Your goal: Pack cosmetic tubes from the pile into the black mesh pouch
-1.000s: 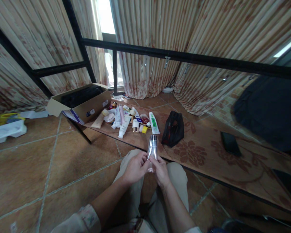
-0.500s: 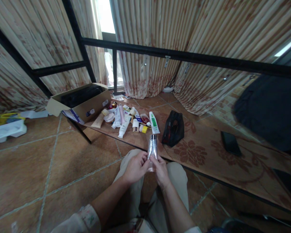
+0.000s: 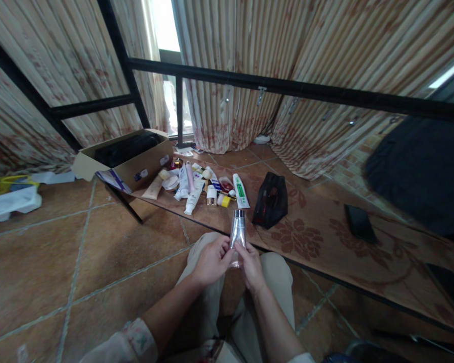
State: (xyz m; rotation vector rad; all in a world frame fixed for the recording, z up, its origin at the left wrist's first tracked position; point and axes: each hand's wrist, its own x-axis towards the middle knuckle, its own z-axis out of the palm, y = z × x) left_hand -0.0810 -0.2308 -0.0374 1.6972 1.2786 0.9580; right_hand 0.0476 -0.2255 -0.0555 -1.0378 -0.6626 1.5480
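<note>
A shiny silver squeeze tube (image 3: 238, 229) stands upright with its cap at the top, above my knees. My left hand (image 3: 214, 259) grips it from the left, and my right hand (image 3: 251, 264) from the right; both thumbs lie on its front. Just beyond it, on the low bench (image 3: 310, 257), is a white and green tube (image 3: 241, 190). To the left of that lie a white tube (image 3: 193, 199), a small white bottle (image 3: 211, 195), a yellow-capped jar (image 3: 224, 200) and several other cosmetics. A black mesh pouch (image 3: 270, 200) rests to the right.
An open cardboard box (image 3: 136, 171) with a black item inside stands at the bench's left end. A dark phone (image 3: 360, 223) lies on the right part. Behind run a black metal rail (image 3: 227, 75) and curtains (image 3: 245, 116). White packaging (image 3: 13, 204) sits on the floor at left.
</note>
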